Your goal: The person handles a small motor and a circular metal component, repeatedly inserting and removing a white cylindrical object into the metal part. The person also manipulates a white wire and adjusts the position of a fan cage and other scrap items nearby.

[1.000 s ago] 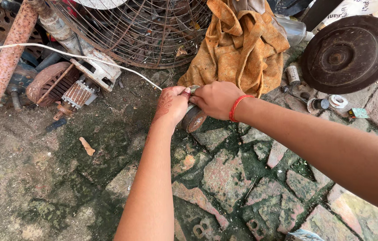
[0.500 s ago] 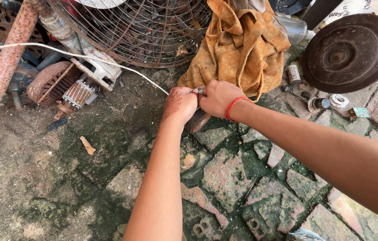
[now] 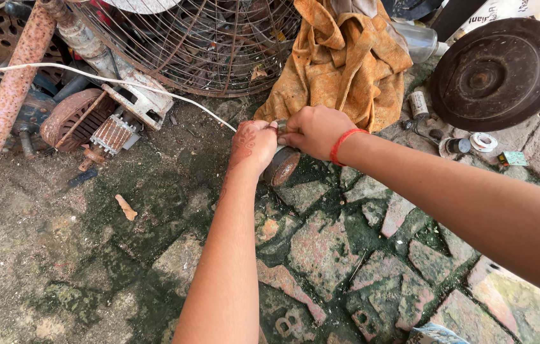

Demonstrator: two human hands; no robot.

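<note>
From the head camera, the mossy stone floor (image 3: pixel 346 255) lay open toward the near edge and the left, while the far edge was crowded: a wire fan guard (image 3: pixel 193 44), an orange cloth (image 3: pixel 340 64), a rusty motor (image 3: pixel 91 124) and a dark round disc (image 3: pixel 496 73). A small rusty cylinder (image 3: pixel 281 167) sat just under both hands, touching them. The left hand (image 3: pixel 252 145) had its grip closed around the cylinder; the right hand (image 3: pixel 313 130), red band (image 3: pixel 341 143) at the wrist, pinched its top end. Both arms reached forward, nearly straight.
</note>
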